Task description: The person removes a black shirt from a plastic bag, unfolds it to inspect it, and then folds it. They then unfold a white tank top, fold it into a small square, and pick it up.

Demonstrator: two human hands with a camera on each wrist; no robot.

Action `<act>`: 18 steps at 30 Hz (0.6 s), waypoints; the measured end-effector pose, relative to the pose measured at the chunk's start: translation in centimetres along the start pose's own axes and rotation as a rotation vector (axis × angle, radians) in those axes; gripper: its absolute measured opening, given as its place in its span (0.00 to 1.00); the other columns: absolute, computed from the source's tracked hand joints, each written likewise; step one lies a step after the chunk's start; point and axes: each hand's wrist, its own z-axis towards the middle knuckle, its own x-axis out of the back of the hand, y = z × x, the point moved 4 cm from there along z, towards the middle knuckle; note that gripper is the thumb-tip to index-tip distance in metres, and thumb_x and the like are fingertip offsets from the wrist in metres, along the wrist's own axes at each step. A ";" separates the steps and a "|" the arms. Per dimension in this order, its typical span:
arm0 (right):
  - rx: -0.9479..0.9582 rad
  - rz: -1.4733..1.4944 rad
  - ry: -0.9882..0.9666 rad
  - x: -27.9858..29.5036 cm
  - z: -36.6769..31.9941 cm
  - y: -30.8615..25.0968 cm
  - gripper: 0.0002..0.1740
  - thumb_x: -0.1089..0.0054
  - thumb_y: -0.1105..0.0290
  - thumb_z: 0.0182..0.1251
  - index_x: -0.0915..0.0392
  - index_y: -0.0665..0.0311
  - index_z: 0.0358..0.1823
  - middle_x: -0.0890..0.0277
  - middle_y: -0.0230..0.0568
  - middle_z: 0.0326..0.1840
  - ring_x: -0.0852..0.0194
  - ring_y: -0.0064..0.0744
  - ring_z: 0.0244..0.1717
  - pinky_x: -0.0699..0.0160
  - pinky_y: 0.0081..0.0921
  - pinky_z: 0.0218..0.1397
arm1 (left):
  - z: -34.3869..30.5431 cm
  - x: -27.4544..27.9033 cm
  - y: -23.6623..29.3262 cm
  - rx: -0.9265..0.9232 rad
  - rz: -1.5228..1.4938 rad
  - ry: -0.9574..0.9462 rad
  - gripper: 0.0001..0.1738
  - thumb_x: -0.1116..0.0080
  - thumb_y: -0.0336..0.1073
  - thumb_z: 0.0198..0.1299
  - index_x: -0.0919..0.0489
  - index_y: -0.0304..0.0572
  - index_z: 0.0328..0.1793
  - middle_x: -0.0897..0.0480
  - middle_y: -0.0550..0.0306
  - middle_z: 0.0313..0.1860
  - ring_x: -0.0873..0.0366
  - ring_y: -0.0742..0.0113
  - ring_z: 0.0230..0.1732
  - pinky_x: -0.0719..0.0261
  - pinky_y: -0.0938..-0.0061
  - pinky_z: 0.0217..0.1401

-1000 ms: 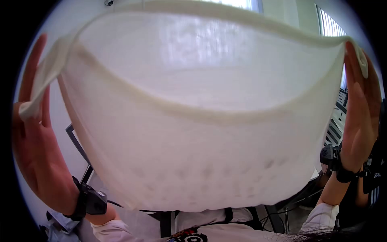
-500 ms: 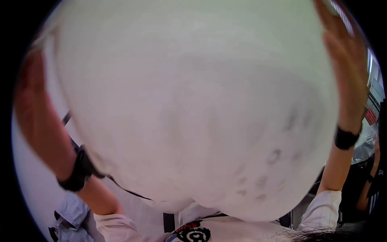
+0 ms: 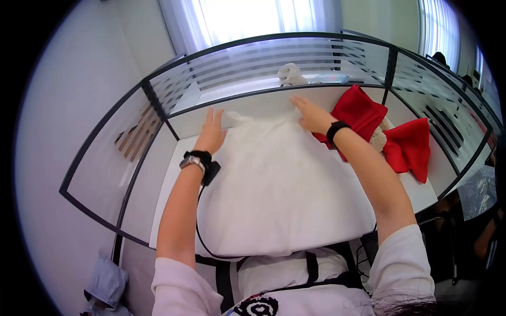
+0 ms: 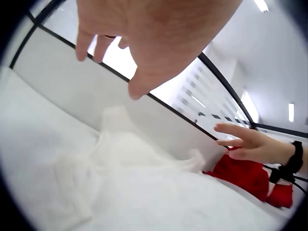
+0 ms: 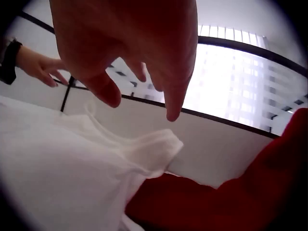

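Observation:
A white sleeveless garment (image 3: 284, 184) lies spread over the desk, its narrow shoulder end at the far side and its wide hem at the near edge. One shoulder strap (image 5: 163, 147) stands up a little in the right wrist view. My left hand (image 3: 212, 134) is over the far left corner of the garment, fingers extended and holding nothing. Opposite it, my right hand (image 3: 312, 117) hovers by the other shoulder, fingers spread and apart from the cloth. In the left wrist view, a gap shows between my left fingertips and the white fabric.
Red cloth (image 3: 359, 111) and a beige fluffy thing (image 3: 378, 136) lie at the desk's right side, close by my right hand. A dark-framed partition (image 3: 274, 35) surrounds the desk. Behind its back panel sits a pale plush toy (image 3: 291, 75). A cable (image 3: 198, 221) runs from my left wrist.
Both hands held the white garment up, stretched in front of the camera; they have lowered it onto the desk and let go. The desk and red cloth have come into view.

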 end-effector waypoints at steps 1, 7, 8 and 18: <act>0.017 0.017 -0.040 -0.5 -1.4 -1.4 0.39 0.46 0.75 0.63 0.41 0.67 0.78 0.39 0.59 0.79 0.37 0.60 0.76 0.33 0.42 0.77 | -2.0 -1.0 1.5 0.109 -0.046 -0.116 0.33 0.35 0.36 0.65 0.33 0.40 0.75 0.46 0.26 0.82 0.36 0.25 0.75 0.32 0.49 0.77; 0.172 0.160 -0.573 -1.9 -16.3 -7.5 0.39 0.43 0.47 0.74 0.36 0.68 0.75 0.37 0.60 0.77 0.39 0.58 0.77 0.35 0.45 0.77 | -15.4 1.2 7.9 -0.004 -0.180 -0.679 0.36 0.37 0.44 0.69 0.34 0.46 0.80 0.48 0.32 0.85 0.47 0.34 0.83 0.43 0.53 0.83; 0.168 0.103 -0.597 -0.9 -18.2 -8.8 0.39 0.43 0.48 0.74 0.37 0.67 0.77 0.44 0.62 0.81 0.47 0.61 0.81 0.41 0.45 0.81 | -16.9 2.6 8.8 -0.006 -0.179 -0.683 0.36 0.37 0.44 0.69 0.34 0.46 0.80 0.48 0.32 0.85 0.47 0.34 0.83 0.43 0.53 0.83; 0.005 0.129 -0.528 0.1 -20.1 -5.6 0.44 0.44 0.44 0.73 0.43 0.62 0.82 0.58 0.65 0.87 0.68 0.62 0.88 0.66 0.47 0.88 | -17.6 3.3 6.6 0.270 -0.060 -0.819 0.42 0.48 0.59 0.73 0.42 0.49 0.86 0.52 0.44 0.89 0.63 0.47 0.89 0.61 0.41 0.85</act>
